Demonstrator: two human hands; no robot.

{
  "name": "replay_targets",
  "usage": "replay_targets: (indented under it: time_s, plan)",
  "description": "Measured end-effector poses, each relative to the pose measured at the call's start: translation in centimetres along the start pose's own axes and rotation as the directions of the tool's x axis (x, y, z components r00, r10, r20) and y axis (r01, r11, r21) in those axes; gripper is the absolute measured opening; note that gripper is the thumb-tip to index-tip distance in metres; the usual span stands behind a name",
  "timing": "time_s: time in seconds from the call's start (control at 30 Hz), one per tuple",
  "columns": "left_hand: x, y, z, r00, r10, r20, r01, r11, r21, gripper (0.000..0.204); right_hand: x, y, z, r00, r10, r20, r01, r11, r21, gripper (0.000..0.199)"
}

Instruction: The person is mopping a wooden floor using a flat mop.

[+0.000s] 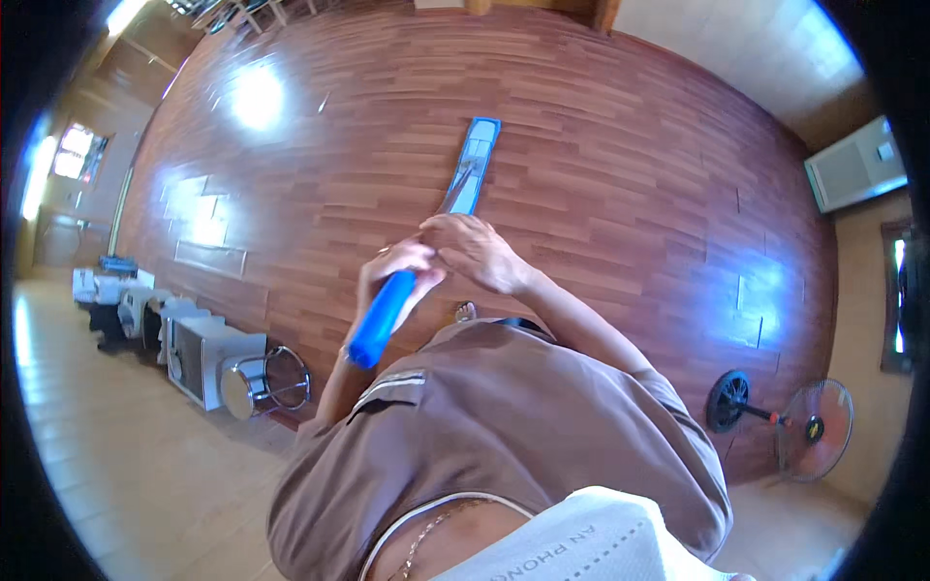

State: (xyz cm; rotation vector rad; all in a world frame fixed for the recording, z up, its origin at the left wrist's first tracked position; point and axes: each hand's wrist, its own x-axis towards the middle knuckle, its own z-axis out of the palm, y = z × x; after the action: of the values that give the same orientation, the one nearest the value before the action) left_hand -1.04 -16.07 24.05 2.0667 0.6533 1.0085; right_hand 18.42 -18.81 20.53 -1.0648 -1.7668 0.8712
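In front of my body I hold a flat mop with both hands. Its blue handle grip (386, 315) points back toward me, tilted to the lower left. The long blue mop head (477, 150) lies on the brown wood-pattern floor (601, 194) ahead of me. My left hand (387, 271) is closed around the pole just beyond the blue grip. Slightly farther along, my right hand (477, 254) is wrapped over the pole, its back facing up. The hands hide much of the pole between grip and head.
Along the left edge stand a round metal stool (262, 385), a white box-shaped appliance (208, 353) and several white items. A standing fan (814, 428) with a black round base is at the right. A white unit (857, 167) hangs by the right wall. Furniture legs (257, 15) show far left.
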Motion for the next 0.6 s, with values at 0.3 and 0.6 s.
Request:
replay_targets:
  time_s: [0.3,0.6]
  plan:
    - [-0.1,13.1,-10.1,0.879,0.407,0.249,-0.379,0.913,-0.154,0.032,0.6,11.0,7.8,0.976,-0.091,0.199,0.109,0.991,-0.081,0.013]
    - [5.0,14.9,-11.1,0.807,0.467,0.362,-0.350,0.871,-0.345,0.039,-1.7,3.0,1.2,0.988,0.141,0.059,-0.123,0.964,-0.235,0.018]
